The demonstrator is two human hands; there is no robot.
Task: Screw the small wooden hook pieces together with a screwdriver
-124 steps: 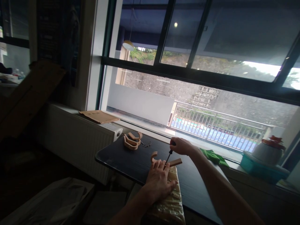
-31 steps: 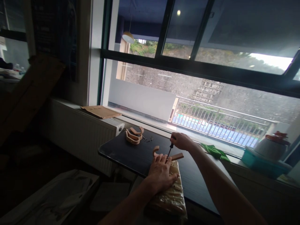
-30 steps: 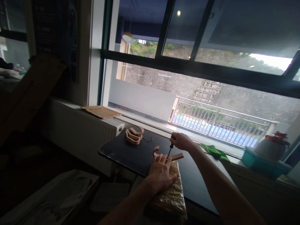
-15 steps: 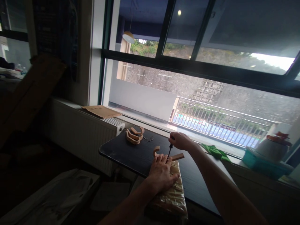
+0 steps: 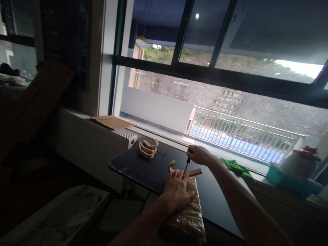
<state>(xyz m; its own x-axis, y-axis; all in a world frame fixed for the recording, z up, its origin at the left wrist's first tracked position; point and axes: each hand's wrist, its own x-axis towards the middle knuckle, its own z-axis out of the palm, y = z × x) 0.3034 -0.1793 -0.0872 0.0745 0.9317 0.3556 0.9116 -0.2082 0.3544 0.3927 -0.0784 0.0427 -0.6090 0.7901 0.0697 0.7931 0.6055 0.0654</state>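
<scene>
My right hand (image 5: pixel 200 155) is closed round the handle of a screwdriver (image 5: pixel 187 165), which points down and slightly left. Its tip is near my left fingertips, and what it meets there is hidden. My left hand (image 5: pixel 177 188) presses down, fingers bent over the middle of a light wooden hook (image 5: pixel 195 172) and thumb apart. The hook's curved end shows left of the fingers, its straight end to the right. Under the hand lies a long block wrapped in shiny clear film (image 5: pixel 188 216). Similar wooden hooks (image 5: pixel 146 150) and several small screws (image 5: pixel 164 152) lie farther back.
The dark table (image 5: pixel 135 169) stands by a window sill. A green cloth (image 5: pixel 237 168) and a teal box (image 5: pixel 289 179) are at the right. A brown envelope (image 5: pixel 112 122) rests above the radiator (image 5: pixel 94 143) on the left.
The view has shifted very slightly. My right hand and the screwdriver handle have tilted a little to the right; my left hand stays in place on the wooden hook.
</scene>
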